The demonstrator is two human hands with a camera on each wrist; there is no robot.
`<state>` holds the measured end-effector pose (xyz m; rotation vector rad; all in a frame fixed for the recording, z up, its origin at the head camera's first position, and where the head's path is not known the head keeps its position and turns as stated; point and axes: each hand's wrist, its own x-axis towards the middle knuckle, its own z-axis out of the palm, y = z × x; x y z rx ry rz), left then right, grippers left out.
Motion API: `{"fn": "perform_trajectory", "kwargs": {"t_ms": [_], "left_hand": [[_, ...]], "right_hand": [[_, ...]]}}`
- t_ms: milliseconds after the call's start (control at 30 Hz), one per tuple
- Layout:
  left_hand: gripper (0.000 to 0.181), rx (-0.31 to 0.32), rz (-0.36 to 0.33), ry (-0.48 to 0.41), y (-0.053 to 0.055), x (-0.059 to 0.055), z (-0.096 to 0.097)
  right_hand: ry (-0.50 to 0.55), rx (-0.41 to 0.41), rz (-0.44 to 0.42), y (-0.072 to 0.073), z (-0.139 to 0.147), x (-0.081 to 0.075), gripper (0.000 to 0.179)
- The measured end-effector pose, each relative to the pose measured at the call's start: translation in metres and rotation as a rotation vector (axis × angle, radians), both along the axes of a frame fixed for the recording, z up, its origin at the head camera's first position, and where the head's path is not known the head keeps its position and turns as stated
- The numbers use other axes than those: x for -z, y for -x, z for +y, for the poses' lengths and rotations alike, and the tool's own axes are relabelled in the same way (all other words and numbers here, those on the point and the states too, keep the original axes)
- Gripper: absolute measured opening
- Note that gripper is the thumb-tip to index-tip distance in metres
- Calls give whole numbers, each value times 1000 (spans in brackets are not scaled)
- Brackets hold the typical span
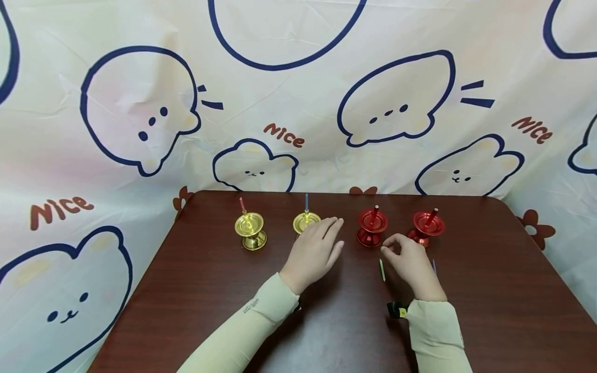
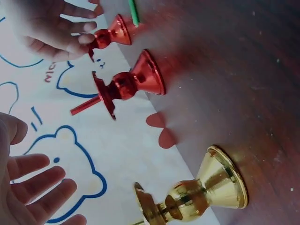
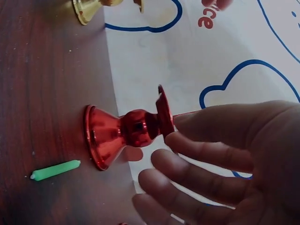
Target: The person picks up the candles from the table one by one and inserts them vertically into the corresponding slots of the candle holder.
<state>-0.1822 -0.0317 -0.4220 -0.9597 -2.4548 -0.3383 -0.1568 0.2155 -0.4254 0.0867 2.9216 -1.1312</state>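
Work looked half done: gold holders [image 1: 251,228] bore pink candle [image 1: 242,205], blue candle [image 1: 307,201]; red holders [image 1: 371,221], at right hand's [image 1: 412,263] eleven and one o'clock, seemed unfilled. Green candle [image 1: 382,270] lay at nine, purple candle [image 1: 434,266] three, on desk [image 1: 196,290]. Left hand [image 1: 311,254] straight-fingered, right's fingers loosely bent; neither visibly held anything.

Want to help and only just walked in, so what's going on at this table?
A person's right hand, fingers bent, is by the left red holder; whether it touches is unclear. A green candle lies on the table in front of that holder. The left hand is near the right gold holder, gripping nothing. A blue candle stands in that holder, a red candle in the left gold holder. The right red holder, like the left, shows just a red stem.
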Motion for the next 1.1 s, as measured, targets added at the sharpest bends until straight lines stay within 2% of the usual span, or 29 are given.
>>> {"fn": "perform_trajectory", "kwargs": {"t_ms": [300, 600, 900, 1100], "left_hand": [[54, -55, -99, 131, 17, 2, 19], [58, -50, -182, 230, 25, 3, 38], [61, -64, -267, 258, 30, 12, 50], [62, -69, -281, 312, 32, 14, 56]], "right_hand": [[-14, -35, -96, 4, 4, 12, 13], [-46, 0, -186, 8, 3, 21, 10], [-55, 78, -181, 7, -2, 31, 16], [-71, 116, -168, 7, -6, 33, 18]]}}
